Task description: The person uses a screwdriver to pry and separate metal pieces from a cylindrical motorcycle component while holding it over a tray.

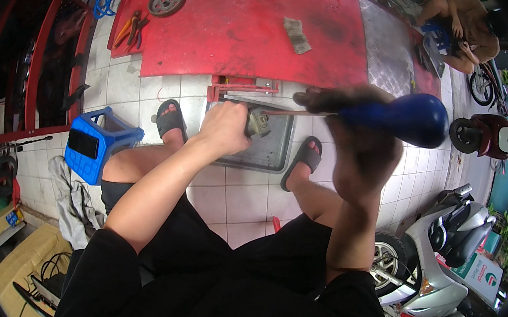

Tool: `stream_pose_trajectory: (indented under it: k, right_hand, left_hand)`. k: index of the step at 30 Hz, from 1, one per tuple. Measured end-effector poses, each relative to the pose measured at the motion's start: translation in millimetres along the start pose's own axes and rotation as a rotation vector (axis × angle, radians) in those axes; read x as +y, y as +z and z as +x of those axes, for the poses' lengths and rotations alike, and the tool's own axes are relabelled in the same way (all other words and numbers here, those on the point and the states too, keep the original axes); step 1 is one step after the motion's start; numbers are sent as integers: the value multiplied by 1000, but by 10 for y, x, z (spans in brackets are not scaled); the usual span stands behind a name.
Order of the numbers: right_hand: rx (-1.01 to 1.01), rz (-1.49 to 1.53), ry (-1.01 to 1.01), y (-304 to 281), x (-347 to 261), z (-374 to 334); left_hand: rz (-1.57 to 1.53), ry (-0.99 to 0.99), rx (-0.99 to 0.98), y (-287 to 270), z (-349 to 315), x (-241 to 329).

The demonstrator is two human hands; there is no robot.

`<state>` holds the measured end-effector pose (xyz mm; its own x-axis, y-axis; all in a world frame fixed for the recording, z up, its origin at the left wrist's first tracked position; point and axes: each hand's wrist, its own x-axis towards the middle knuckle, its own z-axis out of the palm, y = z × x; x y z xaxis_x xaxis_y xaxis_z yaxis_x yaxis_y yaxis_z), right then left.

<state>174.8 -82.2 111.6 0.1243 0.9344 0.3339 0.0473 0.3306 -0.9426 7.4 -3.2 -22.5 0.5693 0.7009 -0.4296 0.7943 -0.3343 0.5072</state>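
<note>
My left hand (223, 125) is closed round a small grey-brown metal part (259, 124), held above a shallow grey metal tray (278, 155) on the floor. From the right, a screwdriver (410, 119) with a thick blue handle reaches across, its thin shaft pointing at that part. My right hand (362, 157) grips the handle, fingers stretched partly along it toward the shaft. Whether the tip sits in a screw is too small to make out.
A red worktable (242, 33) stands ahead, bearing pliers (132, 29), wheels (166, 2) and a rag (296, 36). On the left, a blue stool (98, 142) carries a black phone (83, 144). A silver scooter (436, 252) is parked at right; another person (466, 26) sits at far right.
</note>
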Motion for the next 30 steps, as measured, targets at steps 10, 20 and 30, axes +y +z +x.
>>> stream_pose_trajectory:
  k: [10,20,30]
  right_hand:
    - [-31,-667,-11,-73,179,8]
    - [-228,-432,109,-140,310,8]
    - [-135,-570,67,-25,287,-8]
  left_hand:
    - [14,55,22,138,17,-57]
    - [23,28,-7,49,-5,19]
    - [22,49,18,76,-27,-23]
